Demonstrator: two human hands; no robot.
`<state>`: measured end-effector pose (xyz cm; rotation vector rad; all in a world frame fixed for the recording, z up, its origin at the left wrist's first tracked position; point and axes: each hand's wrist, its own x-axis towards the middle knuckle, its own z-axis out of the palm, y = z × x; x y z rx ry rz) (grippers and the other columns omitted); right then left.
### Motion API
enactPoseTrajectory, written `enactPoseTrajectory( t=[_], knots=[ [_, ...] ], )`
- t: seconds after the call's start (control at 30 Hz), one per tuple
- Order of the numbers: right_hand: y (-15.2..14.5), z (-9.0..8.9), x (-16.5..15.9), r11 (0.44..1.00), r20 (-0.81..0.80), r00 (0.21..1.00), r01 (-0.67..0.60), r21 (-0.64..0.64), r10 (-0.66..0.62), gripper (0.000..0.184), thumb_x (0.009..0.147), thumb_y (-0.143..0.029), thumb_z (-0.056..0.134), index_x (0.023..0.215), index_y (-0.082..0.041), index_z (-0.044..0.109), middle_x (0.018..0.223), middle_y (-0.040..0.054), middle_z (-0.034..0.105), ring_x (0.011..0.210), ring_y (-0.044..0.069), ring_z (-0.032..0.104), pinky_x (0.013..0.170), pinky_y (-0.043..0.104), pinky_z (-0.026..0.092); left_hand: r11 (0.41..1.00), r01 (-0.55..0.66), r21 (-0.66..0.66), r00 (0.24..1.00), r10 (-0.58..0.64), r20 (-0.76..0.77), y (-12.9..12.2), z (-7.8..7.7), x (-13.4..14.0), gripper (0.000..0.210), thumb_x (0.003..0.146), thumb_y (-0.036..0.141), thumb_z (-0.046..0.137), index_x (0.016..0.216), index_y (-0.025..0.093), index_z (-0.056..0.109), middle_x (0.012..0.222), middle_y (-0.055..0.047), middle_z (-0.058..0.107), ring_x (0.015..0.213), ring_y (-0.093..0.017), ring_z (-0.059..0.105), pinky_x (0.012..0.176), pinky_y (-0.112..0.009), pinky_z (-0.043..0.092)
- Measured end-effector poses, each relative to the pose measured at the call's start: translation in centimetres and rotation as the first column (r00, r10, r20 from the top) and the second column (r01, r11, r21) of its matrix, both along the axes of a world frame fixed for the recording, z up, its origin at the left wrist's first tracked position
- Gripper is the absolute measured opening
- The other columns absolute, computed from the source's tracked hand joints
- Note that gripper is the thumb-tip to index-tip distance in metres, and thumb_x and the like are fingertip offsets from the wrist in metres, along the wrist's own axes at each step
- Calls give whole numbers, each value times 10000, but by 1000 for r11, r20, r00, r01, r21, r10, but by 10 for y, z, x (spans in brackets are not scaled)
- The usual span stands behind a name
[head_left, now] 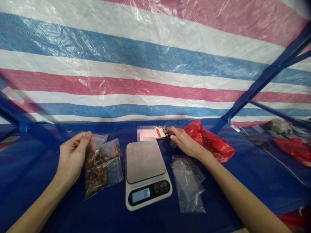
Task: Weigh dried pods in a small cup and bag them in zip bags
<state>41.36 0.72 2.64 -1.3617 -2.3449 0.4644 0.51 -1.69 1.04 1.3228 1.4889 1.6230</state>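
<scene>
On the left, my left hand (74, 155) is closed in a pinch at the top edge of a clear zip-lock bag (99, 139). Brown dried pieces (96, 176) fill the bags lying just under and beside these fingers; where one bag ends and another begins is hard to tell. My right hand (182, 139) reaches forward, fingers extended, the fingertips touching the edge of a phone (160, 132) with a lit screen. Between my hands stands a white kitchen scale (145, 161), its plate bare and its display (141, 195) reading 0.0.
Flat clear zip-lock bags (189, 187) lie right of the scale. A red plastic bag (218, 145) holding dark brown pieces sits beyond my right wrist. Blue metal bars (262, 81) and a striped sheet (145, 81) bound the blue table (155, 223). A white cord (282, 165) runs along the right.
</scene>
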Motion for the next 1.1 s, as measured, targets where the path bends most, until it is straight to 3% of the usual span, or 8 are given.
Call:
enactPoseTrajectory(
  t=[0.23,0.5,0.67,0.83,0.97,1.1],
  knots=[
    [-6,1,-10,999,-25,1000,-10,39,11,406,1103,-410,351,1434,-214,483,1528,158,573,1483,306,464,1213,550,370,999,29,-32,997,-27,77,-2,3,4,387,910,453,704,650,192,587,545,42,519,476,-86,405,453,-213,297],
    [-9,-9,-25,989,55,991,-126,76,122,357,1112,-423,394,1404,-236,477,1485,157,616,1450,307,520,1280,627,245,996,60,-59,995,-55,89,-2,2,4,377,919,439,685,657,199,560,552,40,510,488,-95,394,451,-224,292],
    [-4,-9,-16,982,32,999,-18,191,13,345,1100,-398,422,1396,-226,471,1487,161,617,1458,327,503,1242,615,308,997,67,-39,995,-64,74,0,1,3,362,919,427,686,668,197,562,563,40,521,511,-92,424,482,-210,319],
    [0,-5,-1,956,-62,990,136,260,-124,329,1114,-441,338,1258,-216,530,1320,164,689,1281,334,614,1120,540,434,996,59,-69,996,-54,71,0,0,2,343,910,461,690,715,201,583,564,44,533,491,-96,436,466,-208,335],
    [1,-7,3,953,-101,983,173,247,-152,304,1117,-447,314,1171,-226,516,1258,152,708,1227,324,636,1087,515,449,990,77,-117,996,-71,52,-2,0,3,366,895,545,697,763,213,616,556,48,548,456,-104,440,434,-217,322],
    [3,-11,4,955,-88,985,164,248,-146,294,1115,-452,315,1147,-236,511,1229,141,717,1213,322,645,1085,515,447,997,65,-39,992,-69,-101,-4,3,6,389,863,539,725,700,197,635,622,25,598,551,-113,497,506,-217,377]
  ],
)
